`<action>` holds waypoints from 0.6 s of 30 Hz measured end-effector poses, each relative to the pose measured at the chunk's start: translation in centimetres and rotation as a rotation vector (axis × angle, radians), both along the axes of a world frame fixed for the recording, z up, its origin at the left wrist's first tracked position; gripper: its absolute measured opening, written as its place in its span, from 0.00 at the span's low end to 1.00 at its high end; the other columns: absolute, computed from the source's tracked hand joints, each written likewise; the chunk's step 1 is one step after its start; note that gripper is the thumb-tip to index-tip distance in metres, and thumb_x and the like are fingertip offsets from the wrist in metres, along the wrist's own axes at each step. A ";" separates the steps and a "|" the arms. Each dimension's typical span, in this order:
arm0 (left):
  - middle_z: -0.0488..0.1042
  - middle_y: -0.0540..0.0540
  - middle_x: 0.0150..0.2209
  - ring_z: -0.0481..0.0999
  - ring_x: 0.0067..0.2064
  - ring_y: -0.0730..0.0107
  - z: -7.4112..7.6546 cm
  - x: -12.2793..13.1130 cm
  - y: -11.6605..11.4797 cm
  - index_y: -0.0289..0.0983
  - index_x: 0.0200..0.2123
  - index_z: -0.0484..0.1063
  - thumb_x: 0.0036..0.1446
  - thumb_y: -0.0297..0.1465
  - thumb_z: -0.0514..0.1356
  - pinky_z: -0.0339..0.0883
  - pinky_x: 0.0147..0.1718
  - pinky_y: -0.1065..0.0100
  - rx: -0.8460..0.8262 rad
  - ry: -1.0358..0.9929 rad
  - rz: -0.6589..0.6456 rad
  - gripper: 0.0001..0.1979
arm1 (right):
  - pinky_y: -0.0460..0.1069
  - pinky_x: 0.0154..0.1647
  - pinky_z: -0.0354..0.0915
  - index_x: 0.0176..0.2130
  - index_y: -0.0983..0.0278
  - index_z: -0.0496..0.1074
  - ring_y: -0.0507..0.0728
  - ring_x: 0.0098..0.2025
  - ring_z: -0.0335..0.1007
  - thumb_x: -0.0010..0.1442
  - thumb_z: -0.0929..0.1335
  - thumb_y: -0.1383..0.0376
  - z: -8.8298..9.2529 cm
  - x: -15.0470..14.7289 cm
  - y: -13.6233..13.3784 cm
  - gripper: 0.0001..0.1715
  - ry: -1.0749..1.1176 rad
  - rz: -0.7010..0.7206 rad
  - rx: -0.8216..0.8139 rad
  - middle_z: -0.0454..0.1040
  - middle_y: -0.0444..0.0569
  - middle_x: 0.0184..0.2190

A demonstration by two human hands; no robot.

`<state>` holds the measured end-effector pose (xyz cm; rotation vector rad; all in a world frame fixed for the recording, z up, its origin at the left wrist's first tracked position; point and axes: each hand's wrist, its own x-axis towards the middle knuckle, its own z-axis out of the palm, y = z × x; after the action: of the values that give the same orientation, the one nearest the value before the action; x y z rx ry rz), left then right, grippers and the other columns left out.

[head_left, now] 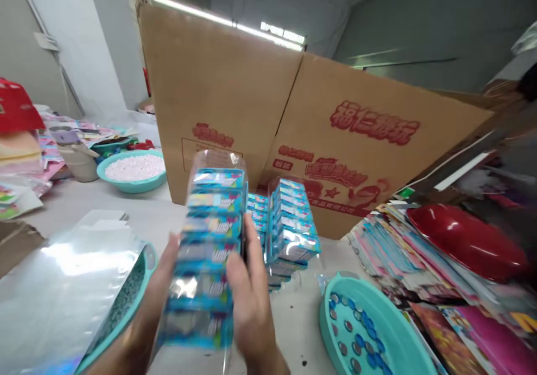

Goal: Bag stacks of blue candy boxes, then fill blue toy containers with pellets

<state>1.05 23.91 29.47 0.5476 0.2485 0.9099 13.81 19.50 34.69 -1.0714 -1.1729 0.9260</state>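
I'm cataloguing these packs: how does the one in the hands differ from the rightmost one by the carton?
The held pack is between the left hand and right hand; the rightmost pack is in front of the carton, with neither hand on it. The held pack is nearer the camera and looks larger than the rightmost pack. Both show blue boxes in rows under clear plastic.

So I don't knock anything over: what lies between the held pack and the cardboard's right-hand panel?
Other blue boxes in clear plastic stand between the held pack and that panel, as the head view shows.
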 end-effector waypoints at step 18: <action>0.73 0.40 0.58 0.68 0.62 0.55 4.0 10.4 9.5 0.34 0.59 0.67 0.63 0.55 0.42 0.52 0.65 0.54 0.024 0.262 -0.041 0.37 | 0.64 0.65 0.54 0.58 0.61 0.68 0.62 0.64 0.62 0.63 0.64 0.50 3.0 17.7 0.7 0.28 -0.031 -0.577 0.048 0.68 0.54 0.60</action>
<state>11.43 33.37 33.51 0.6930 0.4618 0.8011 31.46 20.21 37.69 -1.2927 -0.8316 0.4282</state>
